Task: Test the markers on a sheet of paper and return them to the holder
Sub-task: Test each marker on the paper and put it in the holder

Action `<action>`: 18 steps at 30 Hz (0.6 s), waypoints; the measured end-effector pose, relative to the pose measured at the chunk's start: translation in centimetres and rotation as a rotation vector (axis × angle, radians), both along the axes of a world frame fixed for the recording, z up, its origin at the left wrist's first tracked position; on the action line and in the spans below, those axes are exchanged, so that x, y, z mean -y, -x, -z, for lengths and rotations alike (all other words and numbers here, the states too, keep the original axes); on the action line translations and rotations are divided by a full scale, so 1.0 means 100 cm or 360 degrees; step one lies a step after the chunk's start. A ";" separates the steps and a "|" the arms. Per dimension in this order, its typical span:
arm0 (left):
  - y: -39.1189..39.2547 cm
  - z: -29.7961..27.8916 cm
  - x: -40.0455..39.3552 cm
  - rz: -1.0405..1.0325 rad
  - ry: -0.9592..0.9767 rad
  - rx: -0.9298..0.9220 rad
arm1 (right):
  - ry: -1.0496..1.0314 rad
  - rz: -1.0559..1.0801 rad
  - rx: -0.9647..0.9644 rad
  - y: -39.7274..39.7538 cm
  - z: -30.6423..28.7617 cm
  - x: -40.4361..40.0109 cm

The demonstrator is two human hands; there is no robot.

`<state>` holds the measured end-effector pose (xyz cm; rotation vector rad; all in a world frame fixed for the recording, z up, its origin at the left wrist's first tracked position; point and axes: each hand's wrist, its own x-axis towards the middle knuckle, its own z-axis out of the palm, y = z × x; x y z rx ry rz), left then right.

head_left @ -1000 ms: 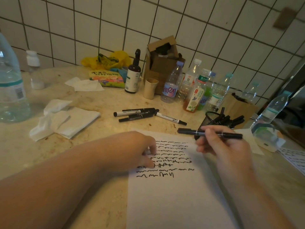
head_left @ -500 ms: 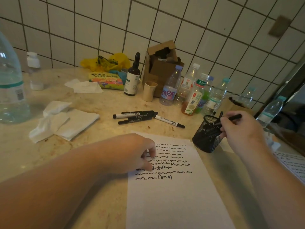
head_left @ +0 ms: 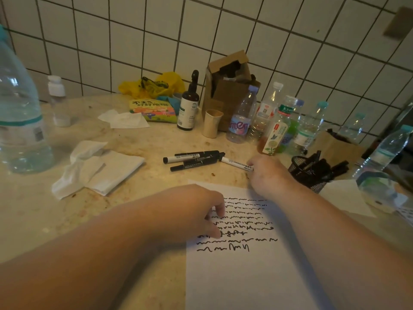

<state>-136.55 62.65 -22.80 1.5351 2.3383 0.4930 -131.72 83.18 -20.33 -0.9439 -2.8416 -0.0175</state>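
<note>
Beige counter (head_left: 33, 211) against a tiled wall. Left hand (head_left: 190, 211) rests with curled fingers pressing the scribbled paper (head_left: 245, 276). Right hand (head_left: 266, 173) closes its grip on a white marker (head_left: 234, 163) beside three black markers (head_left: 192, 159). Mesh holder (head_left: 308, 175) stands right, holding markers.

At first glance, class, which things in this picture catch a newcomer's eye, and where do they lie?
The white sheet of paper in front, its upper half covered with rows of black scribbles, with the left hand resting on it. Beyond it, the right hand reaches a white marker beside loose black markers; the mesh holder stands to the right.
</note>
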 end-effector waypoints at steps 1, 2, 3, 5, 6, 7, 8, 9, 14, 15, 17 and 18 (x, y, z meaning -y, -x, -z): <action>0.000 -0.001 0.000 0.0006 0.0006 -0.0019 | -0.0017 -0.0015 0.0039 0.006 0.004 -0.004; -0.001 -0.001 0.000 0.0010 0.0013 -0.0036 | -0.0032 -0.0029 0.0080 0.012 0.008 -0.008; -0.001 -0.001 0.000 0.0015 0.0023 -0.0051 | -0.0048 -0.0034 0.0116 0.016 0.011 -0.010; -0.001 -0.002 -0.001 0.0023 0.0035 -0.0085 | -0.0098 -0.0028 0.0171 0.024 0.016 -0.015; -0.002 -0.002 -0.002 0.0023 0.0041 -0.0098 | -0.0132 -0.0025 0.0189 0.027 0.018 -0.017; -0.002 -0.002 -0.003 0.0024 0.0045 -0.0110 | -0.0171 -0.0023 0.0193 0.029 0.019 -0.019; -0.002 -0.002 -0.003 0.0024 0.0045 -0.0122 | -0.0208 -0.0024 0.0189 0.030 0.020 -0.021; -0.003 -0.001 -0.003 0.0024 0.0043 -0.0128 | -0.0227 -0.0024 0.0188 0.032 0.021 -0.022; -0.003 -0.001 -0.002 -0.0005 0.0042 -0.0125 | -0.0213 -0.0005 0.0203 0.027 0.021 -0.016; -0.002 -0.002 -0.001 -0.0014 0.0039 -0.0118 | -0.0213 0.0008 0.0203 0.024 0.018 -0.013; -0.002 -0.001 -0.001 -0.0028 0.0018 -0.0108 | -0.0212 0.0012 0.0178 0.017 0.008 -0.005; -0.002 -0.001 -0.001 -0.0041 0.0006 -0.0100 | -0.0166 -0.0001 0.0144 0.011 0.002 0.001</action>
